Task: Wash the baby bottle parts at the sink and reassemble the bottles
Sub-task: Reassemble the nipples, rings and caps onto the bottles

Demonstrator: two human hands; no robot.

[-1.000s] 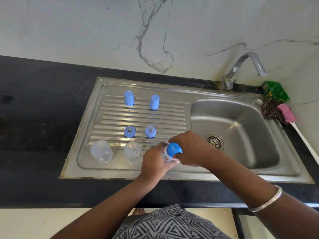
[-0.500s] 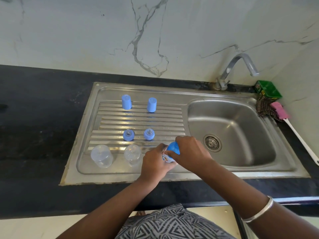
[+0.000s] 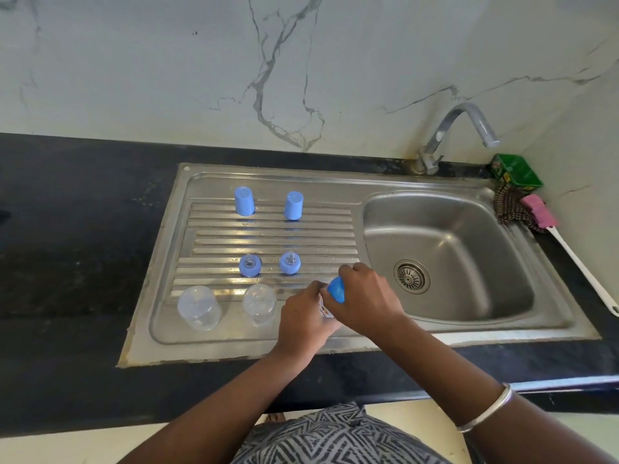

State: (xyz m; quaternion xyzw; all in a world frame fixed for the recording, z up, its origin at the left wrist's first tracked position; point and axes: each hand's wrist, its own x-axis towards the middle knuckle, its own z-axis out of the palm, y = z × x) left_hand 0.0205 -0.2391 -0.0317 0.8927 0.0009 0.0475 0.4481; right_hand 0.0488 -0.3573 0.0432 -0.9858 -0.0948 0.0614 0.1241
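- Over the last second the right hand (image 3: pixel 365 296) has turned on the round blue plastic cap (image 3: pixel 336 289) while the left hand (image 3: pixel 303 321) kept its grip on the small clear baby bottle with a printed side (image 3: pixel 324 308); the pair has stayed over the front of the drainboard, just left of the basin
- That reads as a twisting step; whether the cap is being screwed on or off cannot be told
- Both hands are curled tight, left round the bottle body, right over the cap
- The ribbed stainless-steel drainboard (image 3: pixel 268 237) carries the other parts in pairs: two tall blue plastic covers (image 3: pixel 244 201) at the back, two blue collars with clear teats (image 3: pixel 249 264) in the middle, two clear bottle bodies (image 3: pixel 199 308) at the front, all apart from one another
- The stainless-steel sink basin (image 3: pixel 469 226) shows only its drain; no water runs from the curved metal tap (image 3: pixel 465 128)
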